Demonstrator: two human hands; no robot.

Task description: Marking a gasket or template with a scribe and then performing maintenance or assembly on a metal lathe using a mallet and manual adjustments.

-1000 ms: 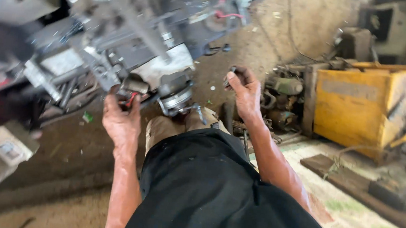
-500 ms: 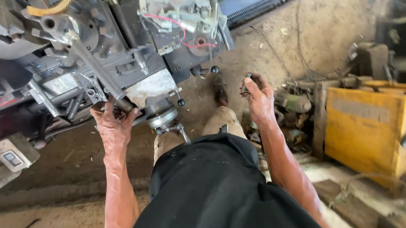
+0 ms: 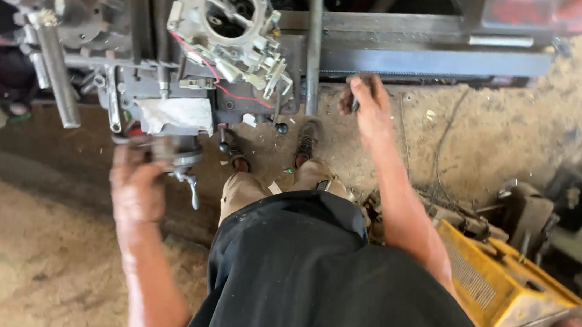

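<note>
— What's under your left hand [image 3: 136,186]?

— A grey metal handwheel [image 3: 174,153] on the machine [image 3: 173,69], just below the white rag [image 3: 172,112]. Your fingers curl over its near rim, but the hand is blurred, so I cannot tell how tightly you have hold of it. A small crank handle [image 3: 190,188] of bright metal hangs off the wheel, just right of your hand.

— How does the machine look?

— Dark, oily cast metal, crowded with levers and rods. On top of it, above the rag, sits a pale aluminium carburettor [image 3: 230,21] with two round bores and a thin red wire [image 3: 241,96] trailing down its side. A polished steel bar [image 3: 56,80] slants down at the machine's left end.

— And your right hand [image 3: 367,107]?

— It's well right of the machine, past the upright rod [image 3: 313,46], just below the long dark rail [image 3: 433,60]. The fingers are closed round a small dark thing [image 3: 354,104]; I cannot tell what it is.

— Anything else?

— A yellow box [image 3: 505,287] lies on the dirt floor [image 3: 489,146], far right of the machine, beside your right arm.
</note>
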